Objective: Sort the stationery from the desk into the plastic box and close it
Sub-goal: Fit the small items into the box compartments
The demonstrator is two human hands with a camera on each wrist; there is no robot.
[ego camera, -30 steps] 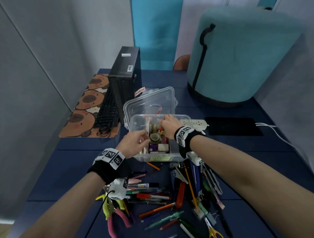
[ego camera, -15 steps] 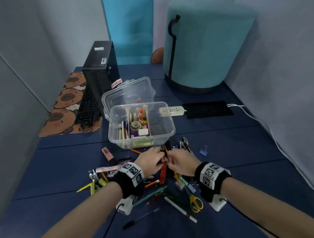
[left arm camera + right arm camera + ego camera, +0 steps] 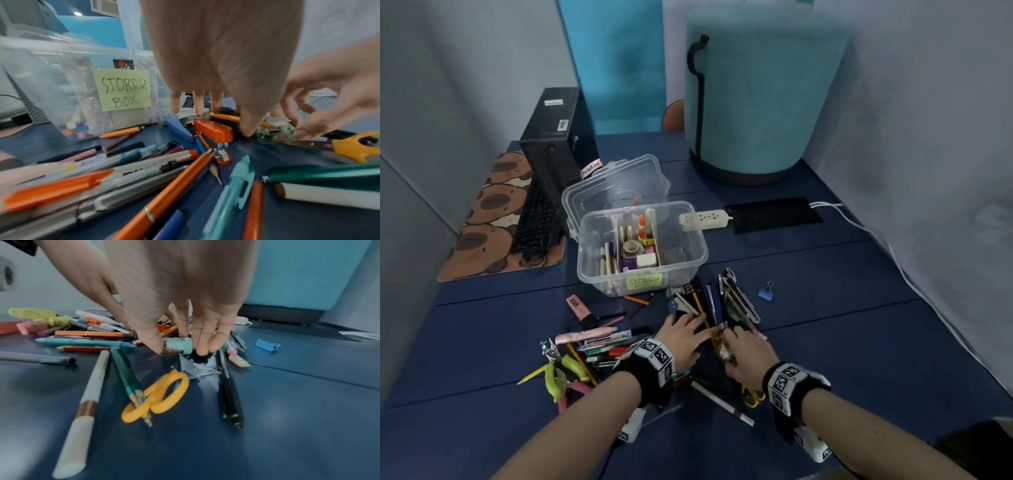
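Note:
The clear plastic box [image 3: 690,236], labelled "STORAGE BOX" [image 3: 123,91], stands with its top uncovered on the blue desk and holds tape rolls, glue and erasers. Its lid [image 3: 616,185] leans behind it. Pens, pencils and markers [image 3: 602,342] lie scattered in front of the box. My left hand [image 3: 695,325] reaches into the pile with straight fingers, its fingertips [image 3: 197,110] on an orange stapler [image 3: 213,131]. My right hand [image 3: 179,348] pinches a small mint-green sharpener [image 3: 182,344] between thumb and fingers, low on the desk.
Yellow scissors [image 3: 156,395] lie just below my right hand; a blue binder clip [image 3: 766,294] lies to its right. Green and pink pliers [image 3: 561,377] lie at the left. A power strip [image 3: 703,219], a computer tower [image 3: 558,137], a keyboard [image 3: 536,222] and a teal stool [image 3: 756,102] stand behind.
Both hands left the box and came down to the pile in front of it. The right hand has closed its fingers round the green sharpener.

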